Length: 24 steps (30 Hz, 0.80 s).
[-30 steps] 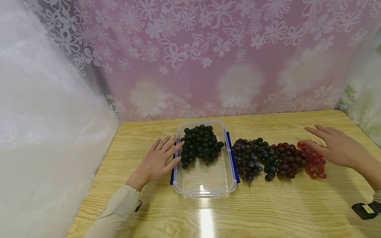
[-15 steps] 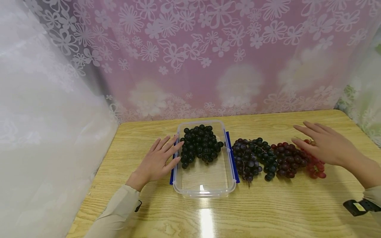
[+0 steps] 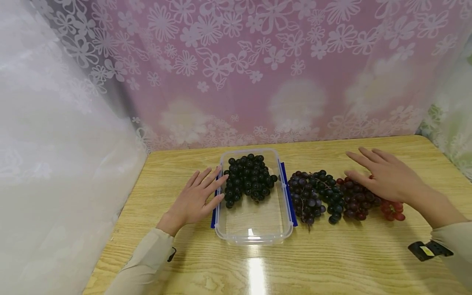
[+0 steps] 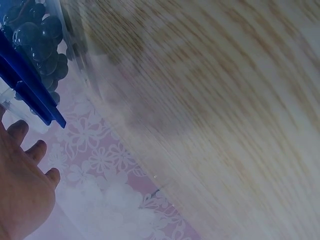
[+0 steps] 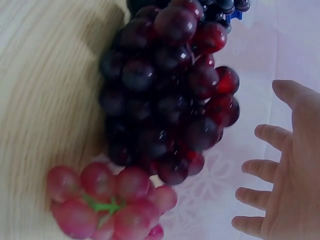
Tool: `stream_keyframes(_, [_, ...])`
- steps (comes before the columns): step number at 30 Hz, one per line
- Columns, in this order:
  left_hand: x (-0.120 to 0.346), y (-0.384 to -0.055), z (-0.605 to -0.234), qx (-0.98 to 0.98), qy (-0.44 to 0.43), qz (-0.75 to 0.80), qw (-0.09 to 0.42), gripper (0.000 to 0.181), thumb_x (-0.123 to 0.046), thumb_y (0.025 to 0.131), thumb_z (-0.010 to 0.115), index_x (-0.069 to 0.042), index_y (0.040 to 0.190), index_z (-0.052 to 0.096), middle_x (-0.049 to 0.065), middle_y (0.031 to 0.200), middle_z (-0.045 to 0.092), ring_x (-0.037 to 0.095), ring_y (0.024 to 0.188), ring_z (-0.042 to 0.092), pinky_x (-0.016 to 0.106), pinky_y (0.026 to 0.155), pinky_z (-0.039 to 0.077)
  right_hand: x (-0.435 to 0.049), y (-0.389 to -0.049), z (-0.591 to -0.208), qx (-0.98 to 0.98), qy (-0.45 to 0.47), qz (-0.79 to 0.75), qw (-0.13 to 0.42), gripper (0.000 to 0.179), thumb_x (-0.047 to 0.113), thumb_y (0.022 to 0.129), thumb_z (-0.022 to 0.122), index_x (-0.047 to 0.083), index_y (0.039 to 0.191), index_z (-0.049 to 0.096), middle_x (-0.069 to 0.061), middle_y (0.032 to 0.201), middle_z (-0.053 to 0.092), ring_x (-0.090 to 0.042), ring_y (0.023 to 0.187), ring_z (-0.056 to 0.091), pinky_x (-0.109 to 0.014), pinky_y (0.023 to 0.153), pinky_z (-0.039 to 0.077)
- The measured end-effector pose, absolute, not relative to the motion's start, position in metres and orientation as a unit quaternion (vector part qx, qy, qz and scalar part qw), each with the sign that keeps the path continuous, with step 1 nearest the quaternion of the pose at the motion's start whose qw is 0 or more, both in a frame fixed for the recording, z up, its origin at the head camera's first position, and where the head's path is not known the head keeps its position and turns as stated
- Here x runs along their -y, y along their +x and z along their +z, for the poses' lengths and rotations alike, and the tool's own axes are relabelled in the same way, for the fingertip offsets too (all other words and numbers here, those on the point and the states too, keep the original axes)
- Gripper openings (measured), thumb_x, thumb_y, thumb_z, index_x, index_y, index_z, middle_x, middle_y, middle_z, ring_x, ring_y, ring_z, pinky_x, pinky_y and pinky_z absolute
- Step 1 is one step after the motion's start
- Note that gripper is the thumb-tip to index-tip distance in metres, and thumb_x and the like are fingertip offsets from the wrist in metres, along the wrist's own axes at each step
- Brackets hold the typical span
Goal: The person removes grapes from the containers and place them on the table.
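Note:
A clear plastic box (image 3: 254,237) with blue side clips (image 4: 30,80) holds a bunch of black grapes (image 3: 248,178) toward its far end. My left hand (image 3: 193,200) lies with fingers spread at the box's left rim, fingertips right at the edge. To the right of the box several more bunches lie in a row: dark purple grapes (image 3: 304,196), blackish green grapes (image 3: 332,198), dark red grapes (image 5: 165,95) and bright red grapes (image 5: 107,200). My right hand (image 3: 387,174) is over the dark red and bright red bunches, fingers straight and apart, holding nothing. It partly hides both in the head view.
The wooden table (image 3: 184,262) ends at the back against a pink flowered curtain (image 3: 239,102). A white sheet (image 3: 66,164) hangs along its left side. A black band (image 3: 429,249) sits at the right wrist.
My right hand has moved left, from over the bright red grapes to over the dark red bunch. The left hand, box and grapes have stayed in place.

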<state>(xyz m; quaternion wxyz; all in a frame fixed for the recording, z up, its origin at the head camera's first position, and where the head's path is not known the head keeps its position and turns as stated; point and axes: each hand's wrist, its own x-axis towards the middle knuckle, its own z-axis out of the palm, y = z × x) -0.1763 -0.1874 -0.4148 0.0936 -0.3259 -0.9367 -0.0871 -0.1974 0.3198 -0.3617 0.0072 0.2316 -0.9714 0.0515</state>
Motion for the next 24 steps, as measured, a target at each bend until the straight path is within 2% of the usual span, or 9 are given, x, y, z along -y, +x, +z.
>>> stream_keyframes(7, [0.188, -0.177, -0.415, 0.937, -0.327, -0.089, 0.090, 0.057, -0.051, 0.102, 0.027, -0.026, 0.153, 0.026, 0.004, 0.158, 0.018, 0.029, 0.143, 0.016, 0.051, 0.114, 0.008, -0.302, -0.200, -0.355, 0.971, 0.230, 0.063, -0.006, 0.069, 0.049, 0.098, 0.048, 0.010, 0.152, 0.029, -0.029, 0.151, 0.022, -0.051, 0.133, 0.021, -0.063, 0.105, 0.016])
stream_keyframes(13, [0.188, -0.177, -0.415, 0.937, -0.324, -0.094, 0.087, 0.058, -0.053, 0.102, 0.025, -0.026, 0.153, 0.027, 0.003, 0.158, 0.018, 0.025, 0.144, 0.012, 0.051, 0.114, 0.008, -0.285, -0.203, -0.350, 0.970, 0.234, 0.069, -0.010, 0.071, 0.052, 0.097, 0.047, 0.014, 0.153, 0.027, -0.026, 0.153, 0.019, -0.049, 0.135, 0.018, -0.064, 0.105, 0.014])
stream_keyframes(24, [0.187, -0.177, -0.415, 0.936, -0.328, -0.088, 0.091, 0.057, -0.052, 0.102, 0.027, -0.026, 0.153, 0.026, 0.005, 0.157, 0.020, 0.028, 0.143, 0.015, 0.052, 0.113, 0.009, -0.255, -0.208, -0.346, 0.965, 0.255, 0.058, -0.005, 0.071, 0.055, 0.097, 0.044, 0.016, 0.153, 0.026, -0.025, 0.153, 0.020, -0.049, 0.136, 0.018, -0.064, 0.106, 0.014])
